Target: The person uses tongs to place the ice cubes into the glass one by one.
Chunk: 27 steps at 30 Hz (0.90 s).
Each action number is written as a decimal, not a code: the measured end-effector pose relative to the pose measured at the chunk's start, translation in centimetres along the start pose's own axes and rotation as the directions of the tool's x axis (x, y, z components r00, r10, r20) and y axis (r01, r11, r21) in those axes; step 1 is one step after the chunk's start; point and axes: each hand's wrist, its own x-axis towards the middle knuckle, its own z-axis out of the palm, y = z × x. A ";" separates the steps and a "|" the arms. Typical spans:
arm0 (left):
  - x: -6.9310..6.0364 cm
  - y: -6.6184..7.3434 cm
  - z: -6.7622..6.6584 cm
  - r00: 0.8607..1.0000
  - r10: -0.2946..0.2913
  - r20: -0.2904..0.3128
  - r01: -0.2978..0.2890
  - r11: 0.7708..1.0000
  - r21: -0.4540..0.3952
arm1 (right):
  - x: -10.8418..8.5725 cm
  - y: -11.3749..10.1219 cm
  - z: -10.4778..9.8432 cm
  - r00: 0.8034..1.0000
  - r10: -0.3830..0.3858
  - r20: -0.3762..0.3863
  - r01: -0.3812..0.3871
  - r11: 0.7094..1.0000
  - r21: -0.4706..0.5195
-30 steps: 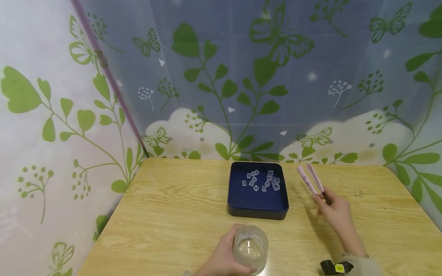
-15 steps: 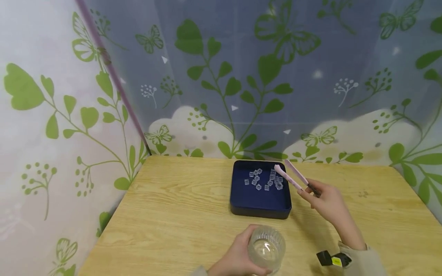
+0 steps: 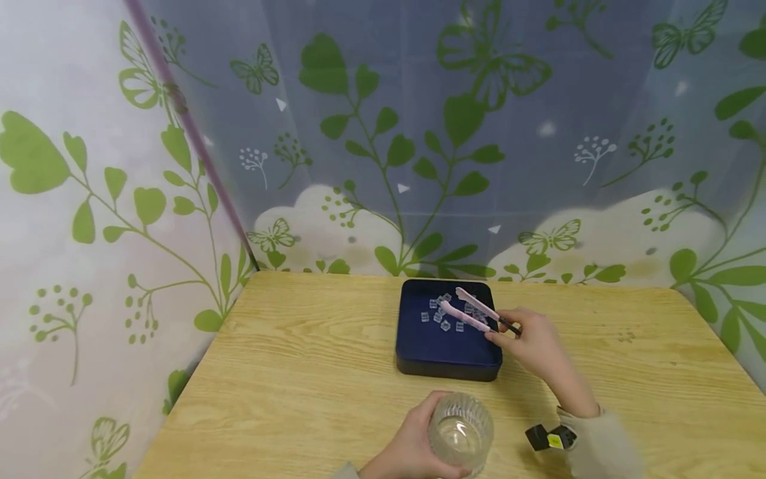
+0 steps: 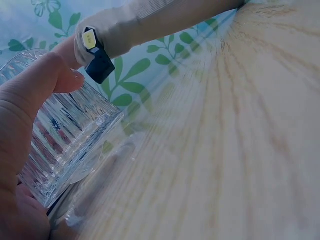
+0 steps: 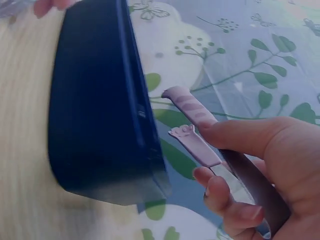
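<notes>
My left hand (image 3: 405,444) holds a clear ribbed glass (image 3: 461,432) by its side, in front of the tray. In the left wrist view the thumb lies across the ribbed wall of the glass (image 4: 75,117). A dark blue square tray (image 3: 443,352) holds several small clear cubes (image 3: 445,326), grouped toward its back. My right hand (image 3: 534,342) grips pink tongs (image 3: 465,317) with dark handles, their arms spread above the cubes. Paw-shaped tips of the tongs (image 5: 196,146) show in the right wrist view, with nothing between them. The tongs partly cover the right-hand cubes.
The wooden table (image 3: 299,352) extends to both sides of the tray. A printed curtain (image 3: 359,133) with leaves and butterflies hangs behind it and along the left. A black wrist device (image 3: 550,437) sits at the right sleeve.
My right hand has moved left with the tongs, from beside the tray to above the cubes. The left hand and glass shifted slightly right in the view, then stayed nearly still.
</notes>
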 end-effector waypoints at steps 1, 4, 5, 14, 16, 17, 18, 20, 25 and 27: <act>0.0 0.0 0.0 1.000 0.000 0.000 0.000 1.000 0.002 | 0.0 -0.1 0.2 1.000 0.005 -0.001 -0.005 1.000 0.001; 0.0 0.0 0.0 1.000 -0.011 0.001 0.011 1.000 0.001 | -0.1 -0.4 0.6 1.000 -0.008 -0.012 0.007 1.000 -0.023; 0.0 0.0 0.0 1.000 -0.014 0.001 0.014 1.000 0.004 | -0.1 -0.5 0.7 1.000 -0.015 -0.013 0.014 0.999 -0.037; -0.1 0.1 0.0 0.999 -0.040 0.004 0.040 0.999 -0.010 | -0.4 -0.7 1.4 0.999 0.024 0.037 -0.017 0.983 -0.184; -0.1 0.2 0.0 0.999 -0.049 0.007 0.049 0.999 -0.021 | -0.5 -0.8 1.6 0.998 0.034 0.052 -0.023 0.981 -0.195; -0.1 0.3 0.0 0.999 -0.051 0.007 0.051 0.998 -0.025 | -0.5 -0.9 1.7 0.998 0.035 0.059 -0.022 0.978 -0.205; -0.1 0.3 -0.1 0.999 -0.051 0.007 0.051 0.998 -0.026 | -0.5 -0.9 1.7 0.998 0.033 0.062 -0.019 0.977 -0.215; -0.2 0.3 -0.1 0.999 -0.051 0.008 0.051 0.998 -0.027 | -0.6 -1.0 1.9 0.998 0.024 0.060 -0.010 0.973 -0.229; -0.2 0.4 -0.1 0.998 -0.058 0.010 0.059 0.998 -0.026 | -0.6 -0.9 2.5 1.000 0.002 0.028 0.005 0.964 -0.266; -0.2 0.4 -0.1 0.998 -0.057 0.009 0.057 0.998 -0.026 | -0.6 -0.8 2.8 1.000 0.001 0.023 0.005 0.960 -0.281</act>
